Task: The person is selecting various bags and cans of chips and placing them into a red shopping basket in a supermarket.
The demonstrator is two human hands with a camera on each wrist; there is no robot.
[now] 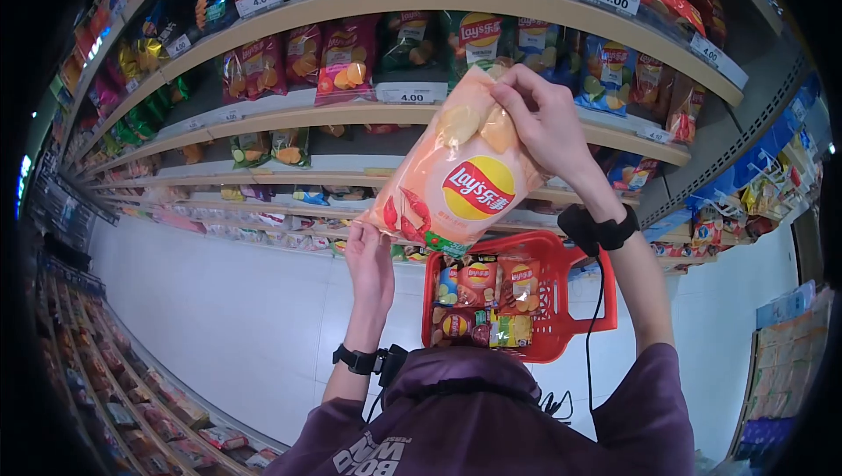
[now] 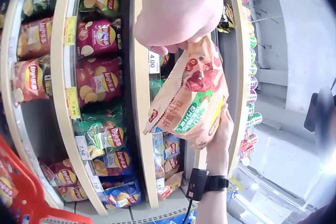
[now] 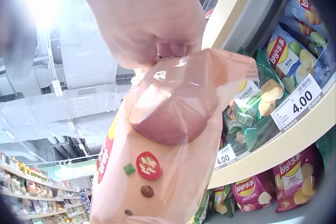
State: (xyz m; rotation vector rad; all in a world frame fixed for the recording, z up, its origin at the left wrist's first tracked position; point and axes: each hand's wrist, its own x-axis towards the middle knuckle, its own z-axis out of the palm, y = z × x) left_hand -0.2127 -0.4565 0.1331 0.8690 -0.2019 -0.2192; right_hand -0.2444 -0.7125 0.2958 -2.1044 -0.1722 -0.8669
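A pink-orange Lay's bag [image 1: 436, 180] is held up tilted in front of the shelves. The right hand [image 1: 548, 125] pinches its upper corner between thumb and fingers. At the lower left corner, the left hand [image 1: 368, 266] pinches the edge. The left wrist view shows the bag [image 2: 197, 95] from its lower end, with the left hand [image 2: 184, 8] above it and the right hand [image 2: 223, 129] behind its far side. In the right wrist view the bag [image 3: 157, 166] hangs below the right hand [image 3: 147, 24], whose fingertips are partly hidden.
A red basket [image 1: 561, 296] holding several snack packs stands on the white floor [image 1: 254, 301] below the bag. Shelves of chip bags with a price-tagged edge [image 1: 351, 117] span the front. More shelves [image 1: 132, 371] are at the lower left. A black cable [image 1: 590, 344] hangs from the right wrist.
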